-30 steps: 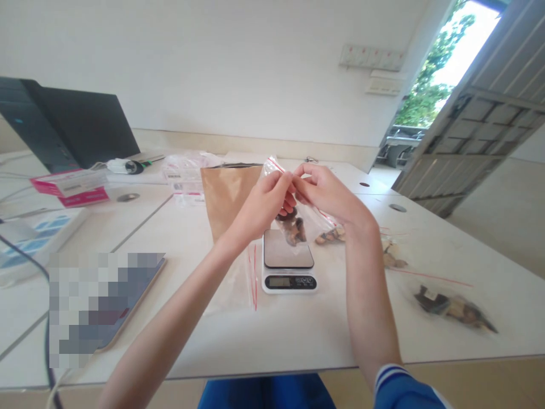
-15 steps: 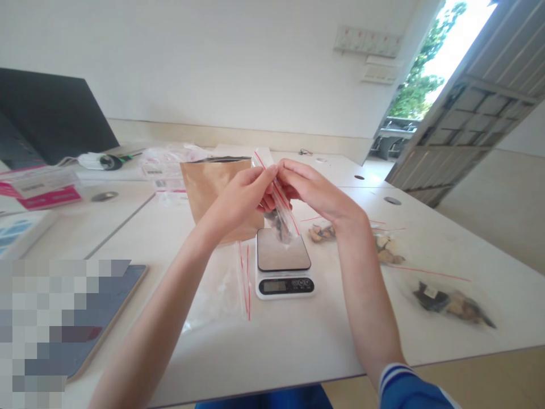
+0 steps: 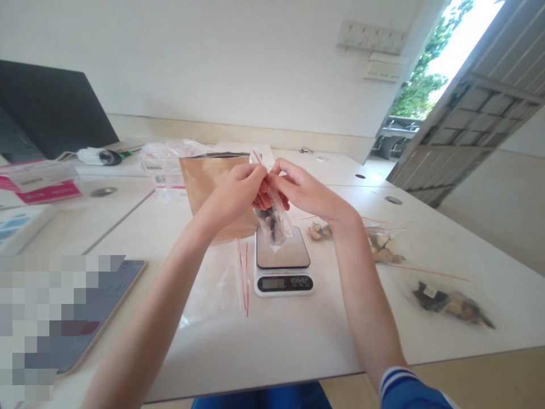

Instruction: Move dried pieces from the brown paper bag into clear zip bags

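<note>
Both my hands pinch the top of a small clear zip bag (image 3: 273, 221) with a red seal line, which hangs above a white kitchen scale (image 3: 283, 261). Dark and tan pieces sit in the bag's bottom. My left hand (image 3: 236, 192) grips the bag's upper left edge with closed fingers. Closed on the upper right edge is my right hand (image 3: 300, 190), fingertips touching the left hand's. A brown paper pouch (image 3: 210, 182) stands upright just behind my left hand.
Empty zip bags (image 3: 221, 281) lie left of the scale. Filled bags (image 3: 451, 304) and another (image 3: 383, 245) lie to the right. A tablet (image 3: 91, 307) is at the near left, a laptop (image 3: 51, 116) and pink box (image 3: 40, 184) at the far left. The table's front edge (image 3: 298, 375) is close.
The bag has turned from slanting to hanging nearly straight over the scale, and my hands have drawn closer together at its top.
</note>
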The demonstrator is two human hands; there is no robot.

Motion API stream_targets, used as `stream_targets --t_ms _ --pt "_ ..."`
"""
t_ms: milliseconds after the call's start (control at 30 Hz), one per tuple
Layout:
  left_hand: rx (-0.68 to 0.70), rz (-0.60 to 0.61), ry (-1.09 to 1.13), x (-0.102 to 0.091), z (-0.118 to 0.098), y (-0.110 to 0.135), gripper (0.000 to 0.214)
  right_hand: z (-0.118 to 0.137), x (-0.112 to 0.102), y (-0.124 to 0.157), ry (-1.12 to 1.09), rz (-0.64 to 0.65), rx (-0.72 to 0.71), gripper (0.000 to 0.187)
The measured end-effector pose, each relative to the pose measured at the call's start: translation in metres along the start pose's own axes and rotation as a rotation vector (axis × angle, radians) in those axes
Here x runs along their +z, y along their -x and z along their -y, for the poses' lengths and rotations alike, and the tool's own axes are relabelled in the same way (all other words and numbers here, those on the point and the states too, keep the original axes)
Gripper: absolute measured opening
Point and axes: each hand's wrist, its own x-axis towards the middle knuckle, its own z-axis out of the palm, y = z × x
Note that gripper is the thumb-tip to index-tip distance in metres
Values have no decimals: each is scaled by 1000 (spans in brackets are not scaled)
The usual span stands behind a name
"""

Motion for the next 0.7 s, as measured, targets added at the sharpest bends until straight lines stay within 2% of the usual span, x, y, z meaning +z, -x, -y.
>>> stream_targets --t_ms 167,367,700 --pt "76 -23 -12 -2 5 -3 29 -5 5 -6 6 45 -1 25" --pt "134 -38 -53 -4 4 -3 27 -8 10 -11 -7 42 -74 34" --pt "80 -70 18 -1 2 -3 31 -3 18 -12 -93 -25 -20 36"
